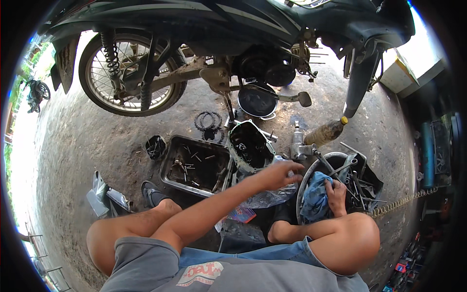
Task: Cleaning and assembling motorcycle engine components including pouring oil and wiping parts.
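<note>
My left hand (283, 173) reaches to the right over a crumpled plastic bag (265, 197), with its fingers apart and holding nothing that shows. My right hand (336, 194) is closed on a crumpled blue cloth (312, 199) at a round basin (302, 181) of metal tools (357, 177). A metal air tool (297, 146) stands beside a bottle with a yellow cap (323, 134), just above my left hand. An oily engine cover (247, 148) sits to the left of it, beside a metal tray (171, 173) holding small bolts and parts.
A motorcycle (214, 78) stands across the top, with a black pan (258, 102) beneath it. Gear rings (209, 121), a small container (155, 147) and silver panels (104, 197) lie on the concrete floor (121, 136). A coiled hose (404, 202) runs right toward a blue cylinder (428, 153).
</note>
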